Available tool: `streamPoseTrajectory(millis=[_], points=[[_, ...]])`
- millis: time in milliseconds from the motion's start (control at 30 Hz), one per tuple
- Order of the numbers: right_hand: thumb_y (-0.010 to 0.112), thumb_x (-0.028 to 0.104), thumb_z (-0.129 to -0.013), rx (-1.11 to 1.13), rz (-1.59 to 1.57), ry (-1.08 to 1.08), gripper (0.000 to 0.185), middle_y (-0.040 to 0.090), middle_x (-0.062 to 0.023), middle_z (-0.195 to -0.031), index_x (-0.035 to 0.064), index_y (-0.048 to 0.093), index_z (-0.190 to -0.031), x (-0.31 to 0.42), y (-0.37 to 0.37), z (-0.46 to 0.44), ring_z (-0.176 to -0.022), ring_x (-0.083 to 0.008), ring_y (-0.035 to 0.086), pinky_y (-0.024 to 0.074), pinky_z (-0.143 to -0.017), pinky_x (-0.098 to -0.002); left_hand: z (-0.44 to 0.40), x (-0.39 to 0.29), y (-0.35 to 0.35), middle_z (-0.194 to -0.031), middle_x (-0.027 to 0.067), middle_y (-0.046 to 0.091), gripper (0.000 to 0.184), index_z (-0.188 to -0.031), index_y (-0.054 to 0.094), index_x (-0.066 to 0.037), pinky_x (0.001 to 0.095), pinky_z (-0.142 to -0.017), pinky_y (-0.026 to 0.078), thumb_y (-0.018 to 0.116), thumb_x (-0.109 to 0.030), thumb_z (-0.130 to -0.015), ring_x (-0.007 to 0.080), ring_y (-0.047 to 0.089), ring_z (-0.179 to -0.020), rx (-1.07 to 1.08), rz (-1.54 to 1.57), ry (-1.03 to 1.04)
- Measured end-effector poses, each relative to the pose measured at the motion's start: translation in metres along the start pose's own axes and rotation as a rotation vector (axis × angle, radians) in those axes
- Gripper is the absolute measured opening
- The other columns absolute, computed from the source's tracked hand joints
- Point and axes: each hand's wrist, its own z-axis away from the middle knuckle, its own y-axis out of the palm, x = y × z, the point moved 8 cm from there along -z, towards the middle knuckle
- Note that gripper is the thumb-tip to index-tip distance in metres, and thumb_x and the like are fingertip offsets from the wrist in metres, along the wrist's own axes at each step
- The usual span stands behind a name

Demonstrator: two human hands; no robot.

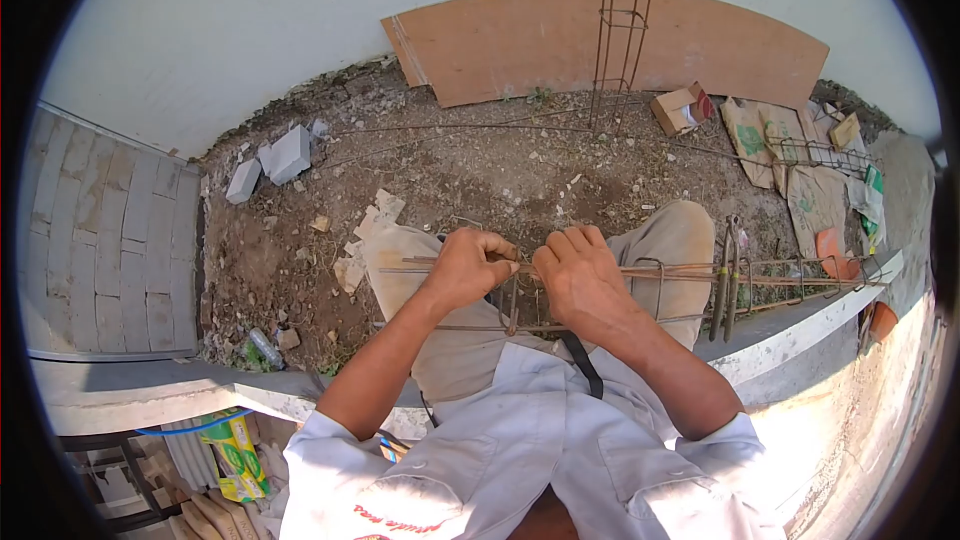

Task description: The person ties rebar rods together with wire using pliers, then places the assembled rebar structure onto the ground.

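Observation:
A slim rebar cage (pixel 660 285) of rusty bars and square stirrups lies across my thighs. My left hand (pixel 472 268) is closed, its thumb and forefinger pinched at the upper bars, beside a stirrup (pixel 514 305). Just to the right, my right hand (pixel 578 278) has its fingers curled down on the same bars. Whatever small piece may be between the fingertips is hidden. A pair of long-handled pincers (pixel 728 280) stands near my right knee, handles down, next to the cage.
Upright rebar (pixel 622 40) rises ahead before a plywood sheet (pixel 530 45). Grey blocks (pixel 288 155) lie left on rubble soil. A cardboard box (pixel 683 108) and paper sacks (pixel 815 200) lie right. A concrete ledge (pixel 775 335) runs beneath me; a plastic bottle (pixel 264 348) lies near it.

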Motion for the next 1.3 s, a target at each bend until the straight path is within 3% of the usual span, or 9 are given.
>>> streamPoseTrajectory(millis=[200, 300, 400, 700, 800, 1000, 1100, 1200, 1300], points=[[0.070, 0.019, -0.086, -0.073, -0.018, -0.283, 0.014, 0.063, -0.0098, -0.094, 0.0067, 0.069, -0.093, 0.012, 0.000, -0.031, -0.101, -0.0285, 0.061, 0.0438, -0.093, -0.0429, 0.011, -0.008, 0.004, -0.094, 0.0191, 0.080, 0.029, -0.105, 0.082, 0.002, 0.0380, -0.076, 0.059, 0.086, -0.009, -0.079, 0.0227, 0.078, -0.081, 0.073, -0.205, 0.125], [0.072, 0.021, -0.088, -0.021, -0.167, -0.197, 0.013, 0.063, -0.0090, -0.095, 0.0090, 0.071, -0.092, -0.010, 0.012, -0.047, -0.104, -0.0287, 0.061, 0.0430, -0.094, -0.0438, 0.010, 0.001, 0.008, -0.087, 0.0102, 0.077, 0.019, -0.098, 0.081, 0.003, 0.0328, -0.070, 0.056, 0.085, -0.009, -0.083, 0.0127, 0.071, -0.078, -0.001, 0.041, 0.109], [0.079, 0.018, -0.087, -0.010, -0.249, -0.054, 0.013, 0.060, -0.0076, -0.094, 0.0104, 0.069, -0.091, -0.036, 0.027, -0.047, -0.097, -0.0296, 0.059, 0.0435, -0.090, -0.0438, 0.009, 0.003, 0.010, -0.081, 0.0089, 0.077, 0.018, -0.098, 0.081, 0.002, 0.0329, -0.067, 0.054, 0.085, -0.009, -0.084, 0.0116, 0.068, -0.072, -0.015, -0.084, -0.008], [0.069, 0.017, -0.090, -0.002, 0.085, 0.072, 0.011, 0.065, -0.0126, -0.086, 0.0055, 0.070, -0.089, -0.015, 0.029, 0.002, -0.092, -0.0304, 0.063, 0.0428, -0.089, -0.0439, 0.006, 0.002, 0.010, -0.077, 0.0074, 0.076, 0.013, -0.096, 0.081, 0.002, 0.0320, -0.062, 0.051, 0.082, -0.006, -0.086, 0.0099, 0.063, -0.066, -0.047, -0.147, -0.001], [0.065, 0.018, -0.094, 0.059, -0.034, 0.195, 0.018, 0.069, -0.0188, -0.085, 0.0019, 0.072, -0.089, -0.002, 0.040, 0.013, -0.087, -0.0347, 0.067, 0.0461, -0.086, -0.0475, 0.005, 0.006, 0.012, -0.076, 0.0080, 0.074, 0.011, -0.096, 0.081, 0.002, 0.0322, -0.062, 0.050, 0.080, -0.003, -0.087, 0.0093, 0.062, -0.066, -0.060, -0.104, 0.025], [0.068, 0.030, -0.102, 0.179, -0.873, 0.603, 0.035, 0.070, -0.0277, -0.089, -0.0024, 0.071, -0.090, -0.009, 0.038, 0.010, -0.091, -0.0492, 0.067, 0.0494, -0.080, -0.0577, 0.009, 0.004, 0.007, -0.093, 0.0151, 0.076, 0.016, -0.098, 0.081, 0.000, 0.0382, -0.074, 0.056, 0.083, -0.008, -0.084, 0.0248, 0.073, -0.084, -0.077, -0.136, 0.195], [0.073, 0.036, -0.100, 0.032, -0.574, 0.412, 0.036, 0.070, -0.0233, -0.090, 0.0000, 0.072, -0.096, -0.019, 0.013, 0.023, -0.091, -0.0460, 0.067, 0.0508, -0.080, -0.0543, 0.016, -0.006, 0.011, -0.093, 0.0149, 0.075, 0.021, -0.096, 0.080, 0.000, 0.0431, -0.079, 0.055, 0.088, -0.014, -0.083, 0.0317, 0.071, -0.090, -0.122, -0.210, 0.247], [0.079, 0.028, -0.095, -0.141, -0.216, 0.559, 0.031, 0.066, -0.0159, -0.099, 0.0032, 0.069, -0.110, -0.065, -0.042, 0.070, -0.097, -0.0387, 0.065, 0.0504, -0.085, -0.0508, 0.025, -0.022, 0.013, -0.092, 0.0153, 0.074, 0.028, -0.094, 0.079, 0.001, 0.0479, -0.082, 0.054, 0.091, -0.022, -0.082, 0.0377, 0.068, -0.092, -0.189, -0.307, 0.340], [0.080, 0.028, -0.096, -0.146, 0.153, 0.806, 0.041, 0.065, -0.0196, -0.108, 0.0032, 0.065, -0.125, -0.124, -0.066, 0.140, -0.101, -0.0417, 0.064, 0.0512, -0.087, -0.0518, 0.030, -0.024, 0.013, -0.088, 0.0165, 0.073, 0.032, -0.089, 0.077, 0.002, 0.0460, -0.077, 0.054, 0.093, -0.026, -0.082, 0.0350, 0.069, -0.086, -0.330, -0.295, 0.426]])
